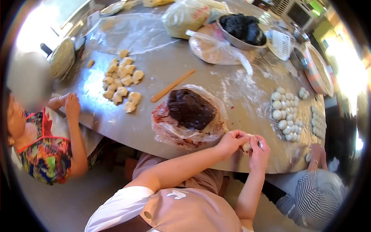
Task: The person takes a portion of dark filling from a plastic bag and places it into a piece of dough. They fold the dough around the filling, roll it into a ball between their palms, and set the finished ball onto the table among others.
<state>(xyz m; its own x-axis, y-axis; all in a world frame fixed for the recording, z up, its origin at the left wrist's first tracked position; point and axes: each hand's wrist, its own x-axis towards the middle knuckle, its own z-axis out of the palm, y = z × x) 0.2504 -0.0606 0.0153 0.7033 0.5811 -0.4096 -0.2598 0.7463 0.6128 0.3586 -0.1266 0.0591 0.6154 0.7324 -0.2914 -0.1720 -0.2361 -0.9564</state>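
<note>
My left hand [233, 142] and my right hand [259, 151] meet over the table's near edge. Between them they pinch a small pale dough ball [246, 147], mostly covered by my fingers. Just left of my hands a dark brown mass of paste [191, 109] rests in an open, smeared plastic bag [164, 129]. Behind the bag a wooden rolling pin [172, 86] lies slantwise. Farther left sits a loose group of pale dough pieces [126, 70].
Rows of round white balls [282, 114] lie at right, near another person's hands [317, 152]. A second person's hands [71, 103] are at the left edge. A metal bowl of black dough [243, 29] and a filled plastic bag [189, 17] stand at the back.
</note>
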